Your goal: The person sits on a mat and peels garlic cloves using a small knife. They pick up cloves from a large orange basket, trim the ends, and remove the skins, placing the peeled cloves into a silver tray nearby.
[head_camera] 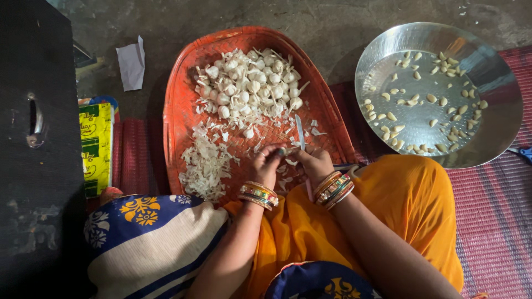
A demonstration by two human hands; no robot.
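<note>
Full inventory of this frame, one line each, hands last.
basket: one, orange, centre floor
garlic pile: many, white, basket top
skins: heap, white, basket lower left
knife: one, pale blade, above right hand
steel plate: one, silver, upper right
peeled cloves: many, cream, on plate
paper scrap: one, white, floor upper left
mat: one, red striped, right
left hand: bangled, at a clove
right hand: bangled, holds knife

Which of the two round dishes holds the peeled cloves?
The shiny metal plate at upper right: it holds bare peeled cloves, while the orange woven tray holds unpeeled garlic and skins.
</note>
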